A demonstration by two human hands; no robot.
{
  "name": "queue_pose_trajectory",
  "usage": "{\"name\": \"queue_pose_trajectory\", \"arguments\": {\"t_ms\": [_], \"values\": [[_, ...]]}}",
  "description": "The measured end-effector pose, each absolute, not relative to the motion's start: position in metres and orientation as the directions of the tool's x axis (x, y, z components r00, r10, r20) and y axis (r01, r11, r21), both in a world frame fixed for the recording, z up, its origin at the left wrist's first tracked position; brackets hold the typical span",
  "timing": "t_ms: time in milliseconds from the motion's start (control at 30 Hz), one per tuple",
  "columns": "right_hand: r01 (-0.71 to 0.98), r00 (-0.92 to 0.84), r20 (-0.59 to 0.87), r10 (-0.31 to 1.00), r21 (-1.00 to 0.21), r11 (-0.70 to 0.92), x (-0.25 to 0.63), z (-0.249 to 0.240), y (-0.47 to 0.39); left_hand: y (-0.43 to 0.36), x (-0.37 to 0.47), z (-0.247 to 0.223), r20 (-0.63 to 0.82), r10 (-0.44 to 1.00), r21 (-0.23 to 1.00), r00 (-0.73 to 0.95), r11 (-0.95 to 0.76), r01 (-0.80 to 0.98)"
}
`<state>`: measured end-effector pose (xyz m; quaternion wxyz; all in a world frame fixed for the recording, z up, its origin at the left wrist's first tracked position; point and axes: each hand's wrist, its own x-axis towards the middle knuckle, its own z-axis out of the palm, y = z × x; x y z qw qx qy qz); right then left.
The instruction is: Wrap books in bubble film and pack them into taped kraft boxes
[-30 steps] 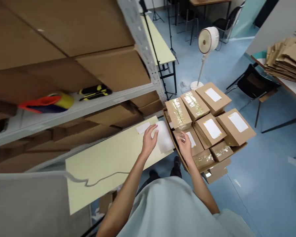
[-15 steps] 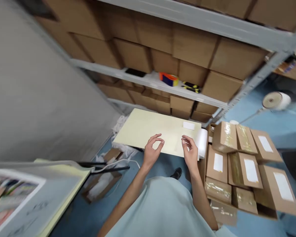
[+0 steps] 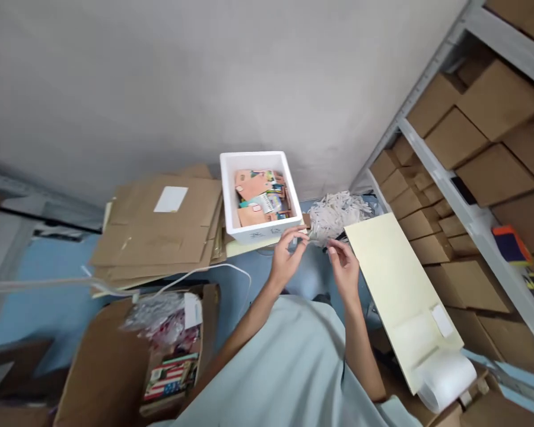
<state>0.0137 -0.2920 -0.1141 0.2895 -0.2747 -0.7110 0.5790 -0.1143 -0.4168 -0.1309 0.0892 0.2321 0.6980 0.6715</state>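
My left hand (image 3: 287, 255) is held in the air in front of the white foam box (image 3: 261, 233), its fingers loosely curved and the thumb close to the fingertips. To its right my right hand (image 3: 345, 268) hovers with bent fingers, near the edge of a pale yellow board (image 3: 382, 261). I see nothing in either hand. Inside the foam box lie several flat, printed, orange-brown packets (image 3: 253, 187). Handwritten marks show on its front side.
Flattened cardboard (image 3: 160, 228) is stacked left of the foam box. Below it stands an open carton (image 3: 107, 356) with plastic bags and printed packs. A white cable (image 3: 213, 267) crosses nearby. Shredded paper (image 3: 338, 213), a white roll (image 3: 447, 376) and shelves of boxes (image 3: 454, 124) are to the right.
My view has swung left from the shelves to the wall. The foam box and flattened cardboard have come into sight, and the yellow board now lies at the right. Both hands remain raised and similarly curved.
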Motion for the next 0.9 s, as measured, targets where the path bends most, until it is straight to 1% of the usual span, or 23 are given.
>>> {"name": "queue_pose_trajectory", "arguments": {"t_ms": [100, 200, 333, 433, 500, 567, 667, 733, 833, 900], "values": [[0.033, -0.811, 0.087, 0.579, -0.980, 0.194, -0.050, -0.120, -0.313, -0.461, -0.146, -0.137, 0.120, 0.263, 0.992, -0.957, 0.014, 0.128], [0.024, -0.899, 0.064, 0.434, -0.981, 0.194, -0.106, -0.134, -0.327, -0.490, -0.170, -0.145, 0.087, 0.123, 0.995, -0.989, 0.026, 0.091], [0.037, -0.962, 0.021, 0.273, -0.979, 0.203, -0.175, -0.166, -0.335, -0.509, -0.203, -0.153, 0.059, 0.027, 0.993, -0.998, 0.101, 0.061], [0.058, -0.985, -0.020, 0.169, -0.973, 0.225, -0.229, -0.195, -0.331, -0.511, -0.234, -0.157, 0.041, -0.038, 0.993, -0.998, 0.109, 0.036], [0.105, -0.992, -0.081, 0.095, -0.954, 0.280, -0.264, -0.214, -0.325, -0.508, -0.254, -0.161, 0.030, -0.076, 0.995, -0.997, 0.098, 0.022], [0.193, -0.980, -0.197, 0.030, -0.903, 0.383, -0.296, -0.233, -0.318, -0.502, -0.271, -0.167, 0.010, -0.105, 0.996, -0.994, 0.094, 0.000], [0.320, -0.918, -0.396, -0.022, -0.774, 0.546, -0.332, -0.260, -0.312, -0.490, -0.290, -0.179, -0.030, -0.148, 0.995, -0.989, 0.094, -0.044], [0.347, -0.891, -0.453, -0.027, -0.718, 0.603, -0.347, -0.276, -0.311, -0.483, -0.299, -0.187, -0.048, -0.153, 0.993, -0.987, 0.099, -0.064], [0.341, -0.900, -0.437, -0.004, -0.709, 0.617, -0.359, -0.293, -0.313, -0.478, -0.312, -0.193, -0.068, -0.126, 0.991, -0.990, 0.110, -0.082], [0.296, -0.926, -0.378, -0.017, -0.752, 0.589, -0.363, -0.299, -0.315, -0.477, -0.322, -0.194, -0.086, -0.110, 0.990, -0.990, 0.104, -0.097]]}}
